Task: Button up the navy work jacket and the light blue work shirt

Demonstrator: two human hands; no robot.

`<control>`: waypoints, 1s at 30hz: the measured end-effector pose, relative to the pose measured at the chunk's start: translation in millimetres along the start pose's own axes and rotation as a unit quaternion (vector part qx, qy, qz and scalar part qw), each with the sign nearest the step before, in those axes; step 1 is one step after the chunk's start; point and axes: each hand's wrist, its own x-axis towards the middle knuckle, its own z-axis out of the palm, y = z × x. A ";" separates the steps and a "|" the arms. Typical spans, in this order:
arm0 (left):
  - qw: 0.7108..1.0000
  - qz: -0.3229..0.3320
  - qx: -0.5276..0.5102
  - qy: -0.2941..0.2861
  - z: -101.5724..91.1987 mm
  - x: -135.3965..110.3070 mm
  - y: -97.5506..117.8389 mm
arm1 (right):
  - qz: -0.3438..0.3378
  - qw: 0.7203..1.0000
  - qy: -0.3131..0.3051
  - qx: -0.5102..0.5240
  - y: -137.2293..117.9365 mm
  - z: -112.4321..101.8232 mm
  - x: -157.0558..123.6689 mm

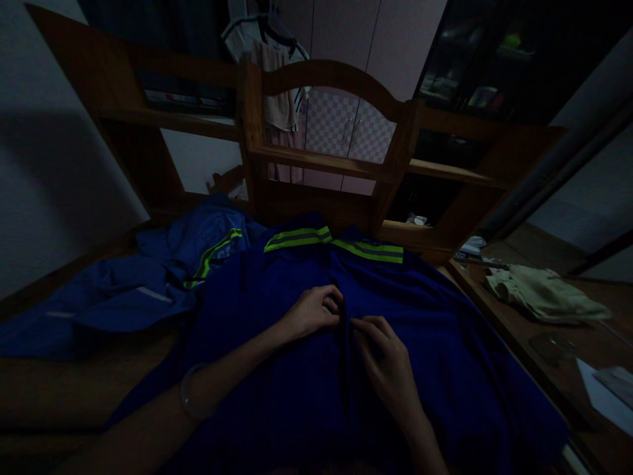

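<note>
A dark blue jacket [321, 379] lies spread on the bed [93, 389], below the wooden headboard [309, 201], with lime-striped bands [297, 239] across its far part. It looks light and soft, with no sign of fragility; the cloth would probably fold and slide easily, while the bands may be a little stiffer. The long front edge [347, 369] seems the best place to hold it, with thumb and fingertips.

The jacket lies beneath both hands, its front edge running between them. The left hand [316, 311] rests just left of that edge, fingers curled toward the thumb; the right hand [383, 349] is just right and slightly nearer, fingertips drawn together at the edge. In this dimness I cannot tell whether either pinches cloth. A lighter blue garment [168, 264] lies left.
</note>
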 end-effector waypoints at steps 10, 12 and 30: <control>0.997 0.074 -0.017 0.033 12.2 -3.7 0.0 | 0.016 0.995 0.079 -0.062 3.2 24.0 -3.3; 0.996 0.080 -0.019 0.024 11.2 -5.1 4.1 | 0.015 0.994 0.087 -0.067 3.3 23.3 -4.2; 0.984 0.129 0.061 -0.104 -2.3 -7.9 12.8 | 0.104 0.994 0.026 -0.020 9.4 19.0 -6.6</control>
